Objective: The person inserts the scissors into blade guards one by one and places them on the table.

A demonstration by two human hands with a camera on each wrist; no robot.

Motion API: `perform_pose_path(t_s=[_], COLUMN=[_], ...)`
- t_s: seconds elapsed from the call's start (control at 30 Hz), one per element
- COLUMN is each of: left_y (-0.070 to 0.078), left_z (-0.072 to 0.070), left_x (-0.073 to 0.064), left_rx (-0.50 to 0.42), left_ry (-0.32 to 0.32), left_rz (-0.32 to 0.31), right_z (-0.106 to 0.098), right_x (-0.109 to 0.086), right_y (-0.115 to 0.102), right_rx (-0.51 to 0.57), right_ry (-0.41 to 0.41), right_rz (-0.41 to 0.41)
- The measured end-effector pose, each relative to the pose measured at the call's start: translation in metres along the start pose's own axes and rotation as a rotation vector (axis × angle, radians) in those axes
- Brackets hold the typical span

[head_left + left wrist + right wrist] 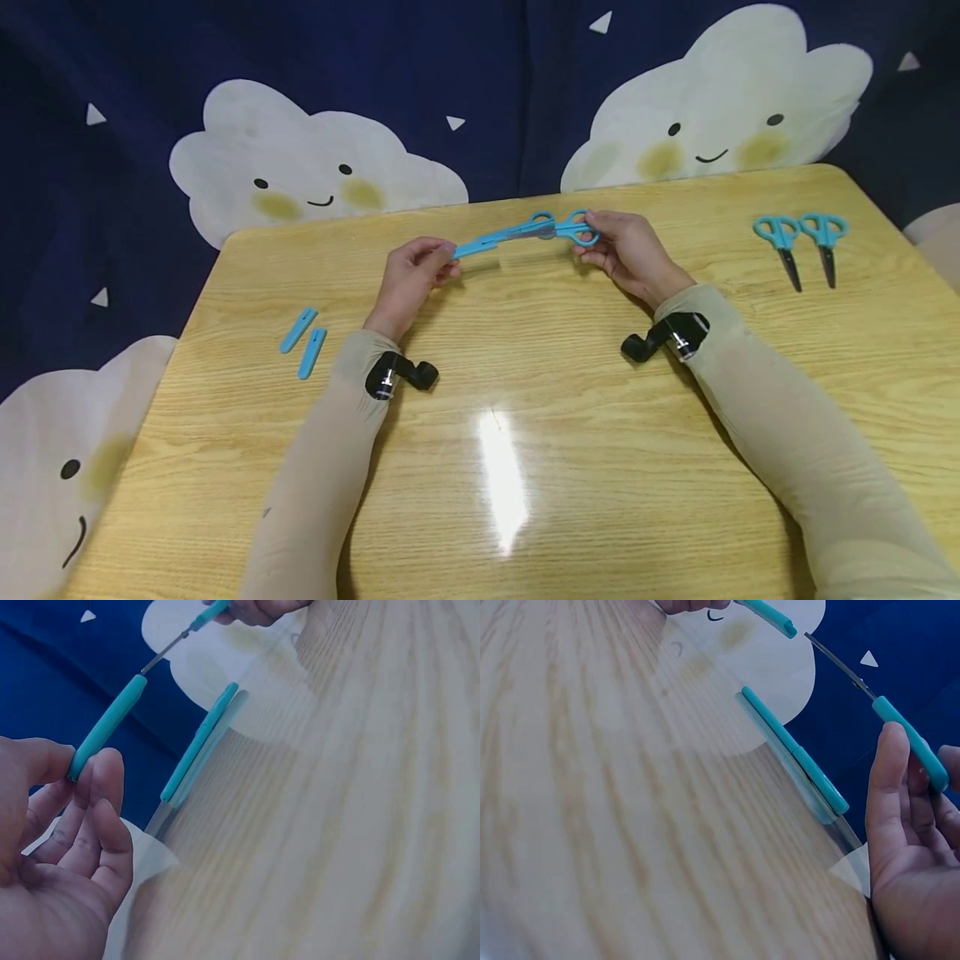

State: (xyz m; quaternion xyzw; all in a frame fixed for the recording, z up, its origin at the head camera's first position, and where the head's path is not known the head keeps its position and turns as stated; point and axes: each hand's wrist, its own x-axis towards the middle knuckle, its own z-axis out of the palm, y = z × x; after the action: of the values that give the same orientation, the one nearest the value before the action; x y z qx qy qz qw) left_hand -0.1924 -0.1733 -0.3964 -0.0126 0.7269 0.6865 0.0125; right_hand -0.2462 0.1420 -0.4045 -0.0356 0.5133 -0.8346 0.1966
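Observation:
My left hand pinches a light-blue blade cover near its outer end, between thumb and fingers. Opposite it, my right hand grips light-blue-handled scissors by the finger loops, blades pointing left at the cover. In the right wrist view a small gap shows between blade tips and cover mouth; both things are above the table. Just behind them another pair of scissors lies on the table with a blue cover over its blades, partly hidden in the head view.
Two loose blue covers, the upper cover and the lower cover, lie at the left. Two bare-bladed scissors, the inner pair and outer pair, lie at the right. A dark cloud-printed curtain hangs behind the wooden table.

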Motion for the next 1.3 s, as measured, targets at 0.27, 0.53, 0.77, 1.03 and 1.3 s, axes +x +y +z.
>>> perform_pose_path(t_s=[0.27,0.53,0.77,1.03,1.3], left_y=[0.001,-0.006,-0.009,-0.004,0.001], left_z=[0.007,0.009,0.008,0.012,0.016], left_x=[0.001,0.003,0.005,0.004,0.002], left_rx=[-0.025,0.002,-0.011,0.05,0.074], left_ry=[-0.001,-0.012,-0.009,-0.01,-0.017], left_rz=[-0.002,0.013,0.037,0.071,0.068], right_z=[-0.003,-0.002,-0.001,-0.002,-0.003], right_x=[0.001,0.003,0.001,-0.003,-0.007], right_y=[0.001,0.003,0.002,-0.005,-0.008], right_rx=[-0.007,0.005,0.003,-0.008,0.033], right_ry=[-0.01,-0.011,-0.02,-0.024,-0.029], right_rz=[-0.012,-0.008,-0.005,-0.022,-0.023])
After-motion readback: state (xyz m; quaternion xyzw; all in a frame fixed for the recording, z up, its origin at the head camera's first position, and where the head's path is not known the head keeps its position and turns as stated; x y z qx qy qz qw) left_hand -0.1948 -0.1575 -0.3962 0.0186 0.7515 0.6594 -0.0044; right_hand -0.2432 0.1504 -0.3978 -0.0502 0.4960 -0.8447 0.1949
